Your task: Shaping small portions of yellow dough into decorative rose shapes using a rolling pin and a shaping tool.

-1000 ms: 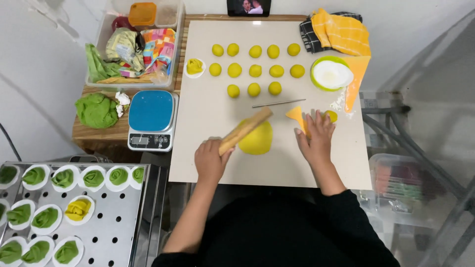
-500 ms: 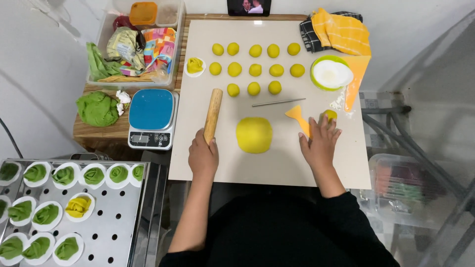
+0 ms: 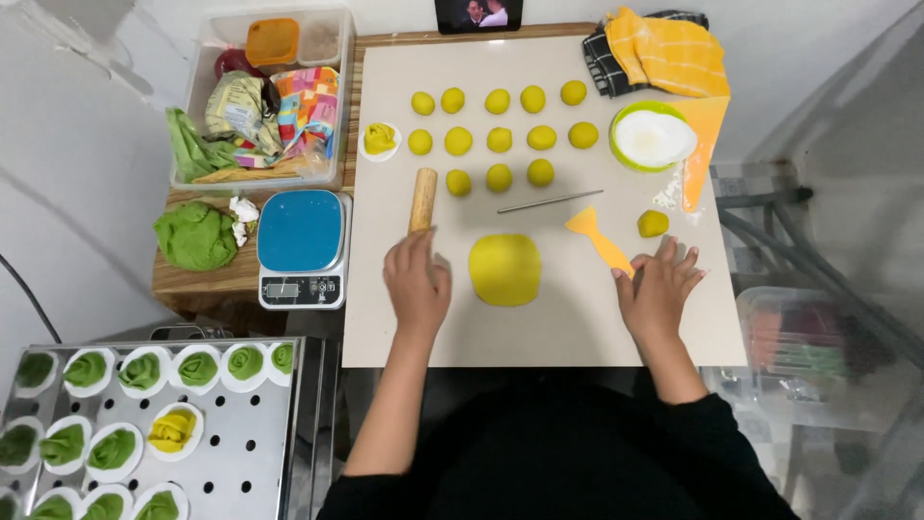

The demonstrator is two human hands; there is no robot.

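The left hand (image 3: 417,279) lies just left of centre in the frame, fingers curled over the near end of a short wooden rolling pin (image 3: 423,199), gripping it; the pin points straight up the frame from the knuckles, lying flat on the beige mat (image 3: 539,327). The right hand (image 3: 656,289) rests flat and released on the mat, right of centre, fingers spread, holding nothing; its fingertips sit right at the tail end of an orange plastic scraper (image 3: 599,237), touching it or just beside it, hard to say which.

Between the two hands, dead centre, lies the flattened yellow dough disc (image 3: 504,269), rounded and thin, apart from both hands. Just above the right hand's fingers sits a single small yellow dough ball (image 3: 653,223). A thin metal rod (image 3: 550,201) lies slanted above the disc.

Further up the mat, three rows of yellow dough balls (image 3: 499,140) are lined up. At their left a small white cup with a shaped yellow piece (image 3: 380,140) stands at the mat's edge. Upper right, there is a green-rimmed bowl of white flour (image 3: 652,138), with a yellow cloth (image 3: 671,60) beyond it.

Left of the mat, a blue-topped kitchen scale (image 3: 299,247) stands on the wooden table, beside a lump of green dough (image 3: 195,235). Upper left holds a clear plastic bin (image 3: 262,96) of packets. Lower left, a perforated metal tray (image 3: 231,453) carries white cups of green shaped pieces and one yellow.
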